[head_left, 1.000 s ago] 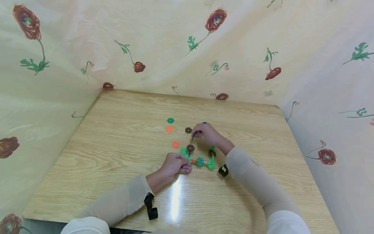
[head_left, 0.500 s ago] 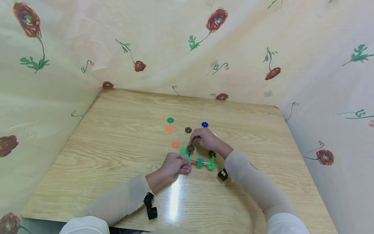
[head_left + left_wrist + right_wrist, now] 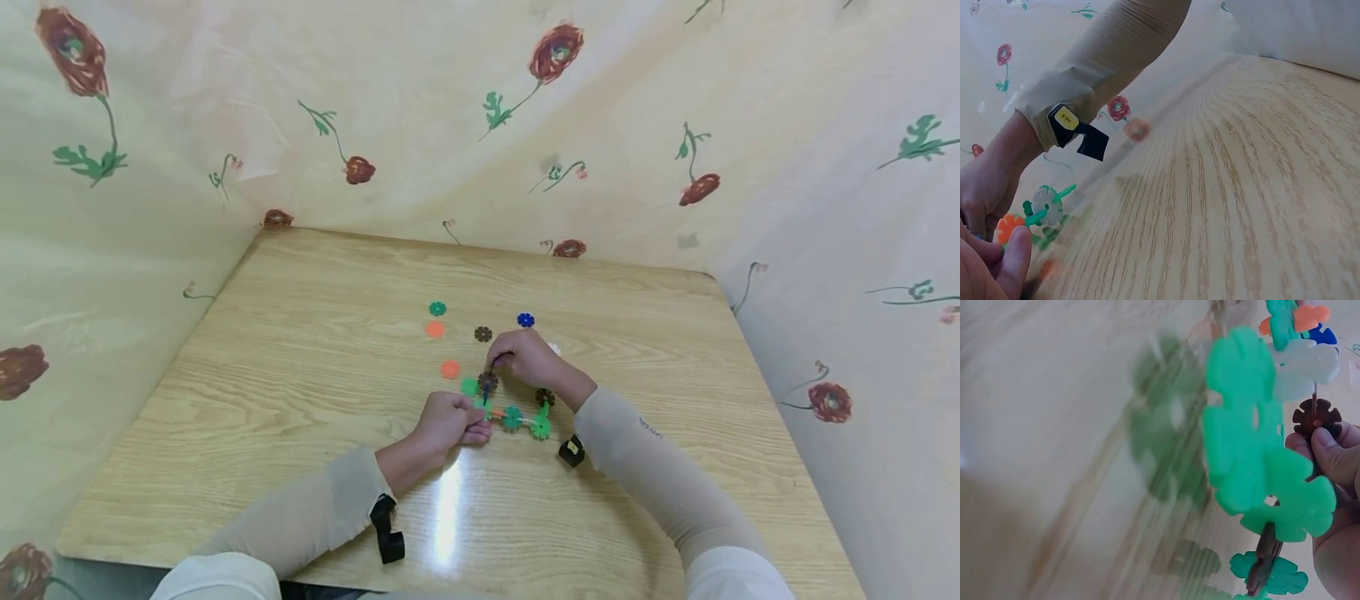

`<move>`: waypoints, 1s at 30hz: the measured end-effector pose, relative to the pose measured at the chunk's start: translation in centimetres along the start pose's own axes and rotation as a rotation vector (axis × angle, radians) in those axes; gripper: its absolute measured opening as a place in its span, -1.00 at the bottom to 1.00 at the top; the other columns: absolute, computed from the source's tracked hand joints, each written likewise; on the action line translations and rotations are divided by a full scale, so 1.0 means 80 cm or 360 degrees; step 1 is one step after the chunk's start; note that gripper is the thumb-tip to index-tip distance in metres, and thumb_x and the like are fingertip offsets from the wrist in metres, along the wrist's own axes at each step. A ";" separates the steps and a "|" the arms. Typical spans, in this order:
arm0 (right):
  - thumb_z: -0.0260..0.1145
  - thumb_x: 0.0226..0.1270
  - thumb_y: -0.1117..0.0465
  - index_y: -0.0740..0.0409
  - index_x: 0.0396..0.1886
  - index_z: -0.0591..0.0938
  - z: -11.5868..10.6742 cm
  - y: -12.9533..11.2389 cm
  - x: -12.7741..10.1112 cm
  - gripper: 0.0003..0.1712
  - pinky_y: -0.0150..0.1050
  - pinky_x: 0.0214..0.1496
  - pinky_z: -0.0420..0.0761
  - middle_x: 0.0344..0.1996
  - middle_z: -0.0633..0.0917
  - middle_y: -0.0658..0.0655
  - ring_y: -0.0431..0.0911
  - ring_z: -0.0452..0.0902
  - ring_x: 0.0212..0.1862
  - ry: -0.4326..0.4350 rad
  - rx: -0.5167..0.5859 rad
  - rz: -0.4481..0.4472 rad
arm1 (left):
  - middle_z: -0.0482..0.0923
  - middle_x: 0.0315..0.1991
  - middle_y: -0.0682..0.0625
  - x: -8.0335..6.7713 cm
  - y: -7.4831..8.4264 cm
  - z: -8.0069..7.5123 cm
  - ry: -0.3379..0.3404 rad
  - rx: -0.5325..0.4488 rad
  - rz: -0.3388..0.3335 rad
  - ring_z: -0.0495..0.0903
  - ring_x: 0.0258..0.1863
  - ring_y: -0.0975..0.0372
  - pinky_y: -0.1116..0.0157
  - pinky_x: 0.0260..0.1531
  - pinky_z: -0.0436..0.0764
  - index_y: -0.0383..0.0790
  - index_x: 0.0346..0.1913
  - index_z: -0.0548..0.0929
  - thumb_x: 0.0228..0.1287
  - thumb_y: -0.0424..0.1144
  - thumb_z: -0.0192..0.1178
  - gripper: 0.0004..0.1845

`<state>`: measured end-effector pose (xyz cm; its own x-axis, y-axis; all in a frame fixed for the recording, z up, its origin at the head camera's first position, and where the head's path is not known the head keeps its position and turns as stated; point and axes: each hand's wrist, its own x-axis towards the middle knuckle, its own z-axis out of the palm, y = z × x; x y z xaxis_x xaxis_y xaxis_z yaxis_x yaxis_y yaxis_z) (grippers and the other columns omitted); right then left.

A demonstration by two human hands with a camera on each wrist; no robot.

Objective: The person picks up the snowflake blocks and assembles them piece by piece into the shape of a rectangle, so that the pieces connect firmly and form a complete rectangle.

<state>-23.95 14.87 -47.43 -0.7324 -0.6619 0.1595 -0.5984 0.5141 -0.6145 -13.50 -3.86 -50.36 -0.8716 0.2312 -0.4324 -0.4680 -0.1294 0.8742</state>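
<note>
The right hand (image 3: pixel 528 357) pinches a dark piece against the brown disc (image 3: pixel 488 382) at the top of the chain of plastic discs (image 3: pixel 513 416); its fingers hide the join. The left hand (image 3: pixel 450 419) grips the chain's near end on the surface (image 3: pixel 300 350), covering it. A blue disc (image 3: pixel 526 320) lies just beyond the right hand. A yellow wrist tag (image 3: pixel 1065 117) bears writing too small to read.

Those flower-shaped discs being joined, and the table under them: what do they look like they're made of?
The flower-shaped discs look like moulded plastic: flat, uniformly bright in colour, with clean slotted edges, and one pale piece seems translucent. The table shows light wood grain under a glossy coat that reflects light, possibly laminate.
</note>
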 end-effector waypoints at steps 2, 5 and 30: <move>0.35 0.24 0.61 0.20 -0.40 0.81 0.001 0.001 -0.001 -0.73 -0.27 -0.09 0.81 -0.35 0.82 0.16 0.01 0.78 -0.23 0.0000 0.0003 -0.0014 | 0.73 -0.48 -0.14 0.000 -0.001 0.001 0.0014 -0.0003 -0.0004 0.73 -0.57 0.28 0.36 -0.38 0.81 -0.64 -0.04 0.59 0.39 -0.55 0.19 -0.82; 0.34 0.22 0.63 0.22 -0.40 0.81 0.000 0.002 -0.001 -0.72 -0.28 -0.10 0.81 -0.35 0.82 0.16 0.01 0.78 -0.24 -0.0007 -0.0019 -0.0044 | 0.73 -0.49 -0.14 0.000 -0.002 0.002 0.0051 -0.0012 0.0005 0.73 -0.59 0.28 0.35 -0.39 0.81 -0.68 0.05 0.56 0.38 -0.57 0.18 -0.75; 0.24 0.44 0.48 0.26 0.08 0.74 -0.017 0.006 0.004 -0.69 -0.12 0.07 0.79 -0.02 0.80 0.23 0.05 0.77 -0.02 -0.0070 -0.0156 0.0355 | 0.74 -0.47 -0.15 -0.001 -0.002 0.003 0.0033 -0.0005 0.0003 0.73 -0.58 0.28 0.35 -0.40 0.81 -0.68 0.03 0.59 0.38 -0.54 0.21 -0.74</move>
<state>-24.89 15.68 -46.62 -0.8364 -0.5481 -0.0066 -0.4539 0.6992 -0.5523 -13.37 -3.64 -50.40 -0.8754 0.2107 -0.4351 -0.4666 -0.1328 0.8744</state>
